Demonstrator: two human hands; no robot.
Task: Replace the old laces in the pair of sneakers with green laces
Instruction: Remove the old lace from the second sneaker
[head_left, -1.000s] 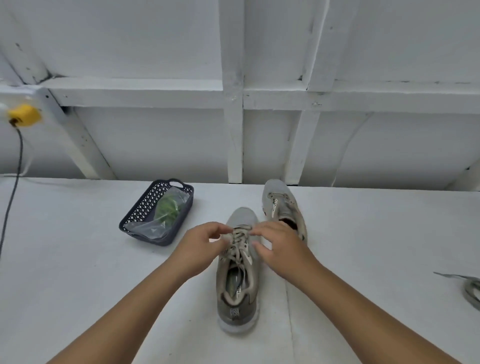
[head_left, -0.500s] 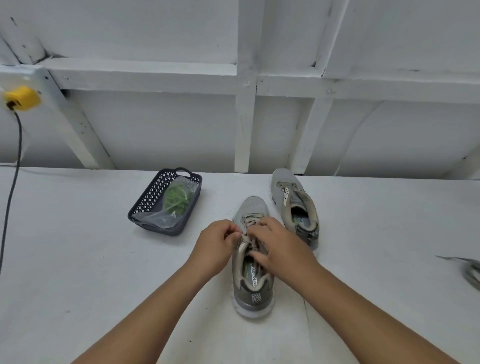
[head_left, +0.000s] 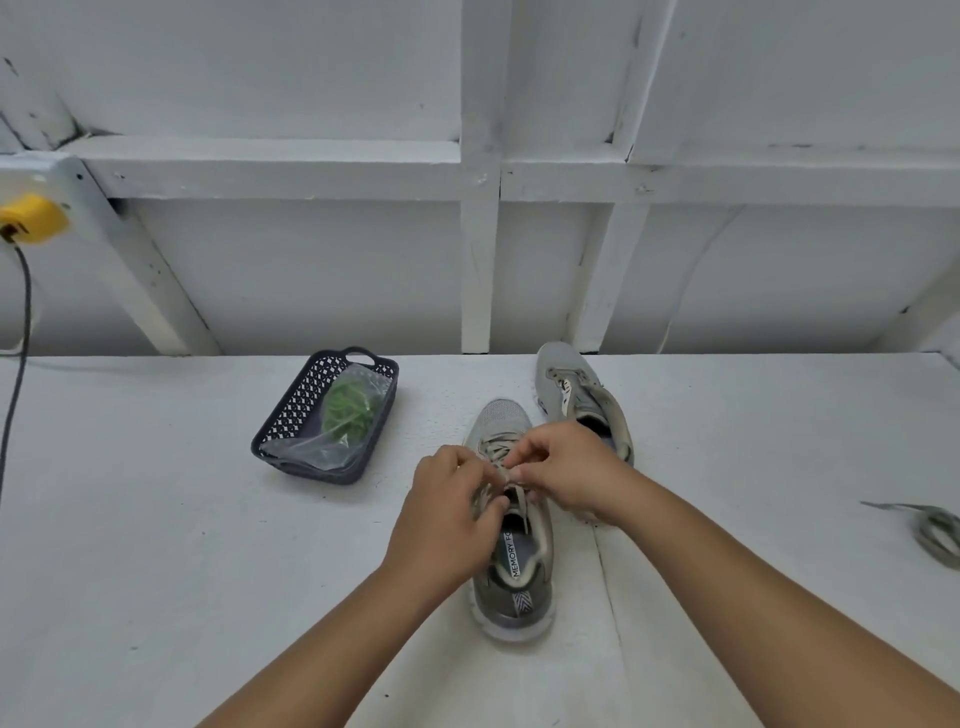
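My left hand (head_left: 447, 512) and right hand (head_left: 563, 470) both pinch the old beige lace (head_left: 496, 452) over the near grey mesh sneaker (head_left: 511, 571) on the white table (head_left: 156, 545); bagged green laces (head_left: 345, 408) lie in the dark plastic basket (head_left: 291, 415).

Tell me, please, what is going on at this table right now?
A person is working on the near sneaker, with the left hand and right hand both pinching its old lace near the top eyelets. The far sneaker appears already unlaced, and a loose grey lace lies at the right edge of the table. The green laces sit bagged in the dark basket.
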